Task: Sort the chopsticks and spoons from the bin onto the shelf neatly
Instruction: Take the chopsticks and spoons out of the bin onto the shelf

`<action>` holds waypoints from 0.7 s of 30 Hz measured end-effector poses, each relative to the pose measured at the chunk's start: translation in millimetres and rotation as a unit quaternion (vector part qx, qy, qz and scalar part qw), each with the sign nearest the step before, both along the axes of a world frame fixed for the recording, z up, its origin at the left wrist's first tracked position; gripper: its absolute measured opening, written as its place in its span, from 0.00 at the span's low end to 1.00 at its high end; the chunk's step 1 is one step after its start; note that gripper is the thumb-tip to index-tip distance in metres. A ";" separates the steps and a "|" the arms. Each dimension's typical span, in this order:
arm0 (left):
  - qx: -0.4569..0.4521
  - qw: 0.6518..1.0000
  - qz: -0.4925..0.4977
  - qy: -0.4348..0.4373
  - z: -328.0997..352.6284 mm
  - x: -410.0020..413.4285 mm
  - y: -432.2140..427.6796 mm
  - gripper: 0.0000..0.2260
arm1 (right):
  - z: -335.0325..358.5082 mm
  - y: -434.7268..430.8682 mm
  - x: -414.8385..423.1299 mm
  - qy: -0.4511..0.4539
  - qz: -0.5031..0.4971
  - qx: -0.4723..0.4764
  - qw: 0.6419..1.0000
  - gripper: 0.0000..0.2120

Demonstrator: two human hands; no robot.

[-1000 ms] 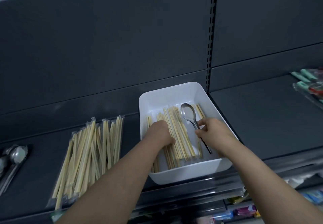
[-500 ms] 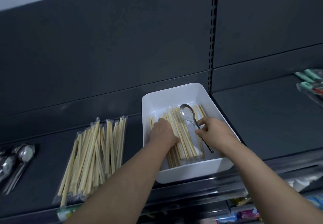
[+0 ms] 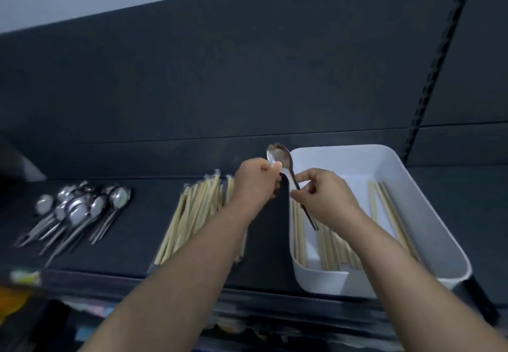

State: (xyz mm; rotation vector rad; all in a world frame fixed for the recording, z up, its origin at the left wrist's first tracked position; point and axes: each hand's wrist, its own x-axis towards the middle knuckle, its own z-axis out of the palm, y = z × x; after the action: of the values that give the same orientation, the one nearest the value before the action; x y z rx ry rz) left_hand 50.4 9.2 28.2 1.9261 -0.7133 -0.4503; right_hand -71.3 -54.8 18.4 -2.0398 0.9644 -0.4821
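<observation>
Steel spoon (image 3: 283, 159), stiff, light, likely slick: pinched at the bowl by the left hand (image 3: 257, 180), mid-handle by the right hand (image 3: 321, 197); probably best gripped along the handle.

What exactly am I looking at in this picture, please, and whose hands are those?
There is no machine here. A person wears a camera on the head, so you look forward and down along their own arms. The dark shelf carries a pile of metal spoons at the left, sorted chopsticks in the middle, and a white bin at the right with the remaining chopsticks inside. The left hand and the right hand both pinch one spoon, held over the bin's left rim.
</observation>
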 end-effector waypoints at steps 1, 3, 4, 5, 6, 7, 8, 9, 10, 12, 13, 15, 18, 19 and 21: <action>-0.006 1.000 0.019 0.002 -0.5 13.6 13.2 0.12 | 2.1 10.4 15.9 0.000 0.018 -0.008 1.000 0.06; -0.018 0.998 0.061 0.024 -4.9 42.3 41.8 0.12 | 3.7 32.1 48.4 0.006 0.052 -0.029 0.998 0.06; -0.021 0.996 0.083 0.036 -8.7 57.8 57.0 0.12 | 2.7 43.5 65.9 0.012 0.071 -0.033 0.997 0.07; -0.014 0.994 0.103 0.040 -13.4 73.8 73.5 0.12 | 0.2 55.1 83.8 0.020 0.087 -0.031 0.995 0.08; 0.007 0.993 0.116 0.038 -19.6 90.2 90.5 0.13 | -3.5 67.0 101.6 0.034 0.102 -0.026 0.994 0.08; 0.034 0.992 0.120 0.035 -27.9 108.2 108.2 0.13 | -8.7 78.6 119.7 0.052 0.113 -0.022 0.992 0.10; 0.065 0.990 0.119 0.033 -37.7 126.7 127.3 0.12 | -15.5 89.9 137.7 0.070 0.122 -0.020 0.990 0.12; 0.096 0.988 0.115 0.029 -46.8 144.7 147.2 0.12 | -22.9 100.9 155.2 0.089 0.129 -0.018 0.987 0.14; 0.125 0.986 0.110 0.020 -55.5 162.8 167.6 0.11 | -30.7 112.1 172.3 0.104 0.136 -0.015 0.985 0.14; 0.184 0.977 0.102 -0.036 -68.1 200.6 207.8 0.09 | -45.8 136.7 206.6 0.133 0.152 -0.012 0.979 0.11; 0.218 0.967 0.101 -0.083 -71.3 218.6 226.6 0.08 | -52.3 149.9 224.0 0.149 0.161 -0.012 0.976 0.10; 0.272 0.938 0.111 -0.185 -77.7 256.9 260.6 0.10 | -64.0 176.2 261.0 0.174 0.176 -0.015 0.969 0.09; 0.348 0.883 0.099 -0.300 -87.8 312.1 302.8 0.15 | -77.8 208.5 316.4 0.170 0.170 -0.006 0.971 0.09; 0.364 0.874 0.088 -0.309 -91.1 327.9 313.9 0.17 | -81.0 216.8 332.7 0.158 0.163 0.005 0.974 0.09; 0.397 0.863 0.057 -0.308 -97.8 353.5 330.8 0.20 | -86.4 230.6 360.1 0.140 0.154 0.034 0.978 0.13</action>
State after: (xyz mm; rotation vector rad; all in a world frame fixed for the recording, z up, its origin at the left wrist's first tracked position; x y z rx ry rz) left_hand 404.0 340.0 -69.7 2.9469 -0.8867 -0.0137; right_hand 288.8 175.8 -68.1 -2.1799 0.7896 0.0041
